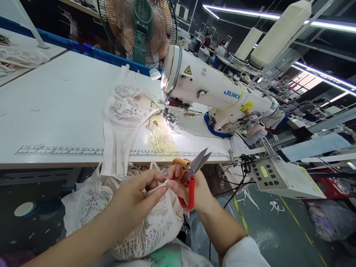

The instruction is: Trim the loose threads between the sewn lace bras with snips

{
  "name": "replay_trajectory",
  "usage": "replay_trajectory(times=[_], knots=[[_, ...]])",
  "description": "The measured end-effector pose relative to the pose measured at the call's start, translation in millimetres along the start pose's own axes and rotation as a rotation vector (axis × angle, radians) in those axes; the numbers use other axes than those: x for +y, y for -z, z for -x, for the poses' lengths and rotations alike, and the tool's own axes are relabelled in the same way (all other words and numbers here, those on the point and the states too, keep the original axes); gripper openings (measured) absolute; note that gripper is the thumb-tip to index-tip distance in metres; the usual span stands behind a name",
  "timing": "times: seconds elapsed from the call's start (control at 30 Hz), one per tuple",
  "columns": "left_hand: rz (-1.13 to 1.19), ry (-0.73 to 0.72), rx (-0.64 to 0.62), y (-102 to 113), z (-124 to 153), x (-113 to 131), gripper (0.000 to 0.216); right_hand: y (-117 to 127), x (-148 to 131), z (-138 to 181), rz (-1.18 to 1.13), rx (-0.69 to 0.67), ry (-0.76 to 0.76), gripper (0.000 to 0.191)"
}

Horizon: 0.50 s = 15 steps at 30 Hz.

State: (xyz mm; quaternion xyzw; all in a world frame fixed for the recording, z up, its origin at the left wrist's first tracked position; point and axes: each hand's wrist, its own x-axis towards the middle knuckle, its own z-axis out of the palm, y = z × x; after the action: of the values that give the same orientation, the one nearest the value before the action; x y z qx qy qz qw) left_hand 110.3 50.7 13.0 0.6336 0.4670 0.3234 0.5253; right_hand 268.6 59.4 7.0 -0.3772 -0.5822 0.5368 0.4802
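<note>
My left hand (139, 196) pinches the edge of a white lace bra (150, 237) that lies heaped over my lap. Close against it, my right hand (180, 181) grips the same edge between thumb and finger. A pair of scissors (191, 168) with one orange and one red handle hangs on my right hand, blades parted and pointing up and away. Another white lace bra (125, 111) lies on the table, its band hanging over the front edge. The exact bit of fabric between my fingertips is too small to make out.
A white sewing machine (217, 85) stands on the white table (55, 111), its lamp lit. Yellowish clear plastic (160, 135) lies by the needle. A ruler strip (69, 151) runs along the front edge. Behind is a large fan (139, 29); at right, a control box (278, 174).
</note>
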Motion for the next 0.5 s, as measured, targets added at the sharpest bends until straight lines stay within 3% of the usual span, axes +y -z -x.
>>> replay_trajectory(times=[0.1, 0.2, 0.4, 0.5], knots=[[0.099, 0.061, -0.081, 1.2, -2.7, 3.9, 0.028, -1.5, 2.3, -1.3, -0.004, -0.006, 0.018, 0.042], [0.12, 0.059, -0.059, 3.0, -4.6, 5.6, 0.028, 7.0, 1.1, -2.7, 0.072, -0.084, -0.018, 0.041], [0.126, 0.102, -0.092, 12.4, -8.1, 0.9, 0.031, 45.0, -3.1, 2.6, 0.577, -0.52, -0.06, 0.059], [0.088, 0.1, -0.117, 16.6, -12.0, -2.8, 0.031, 53.4, -0.9, 10.4, 0.677, -0.62, -0.089, 0.063]])
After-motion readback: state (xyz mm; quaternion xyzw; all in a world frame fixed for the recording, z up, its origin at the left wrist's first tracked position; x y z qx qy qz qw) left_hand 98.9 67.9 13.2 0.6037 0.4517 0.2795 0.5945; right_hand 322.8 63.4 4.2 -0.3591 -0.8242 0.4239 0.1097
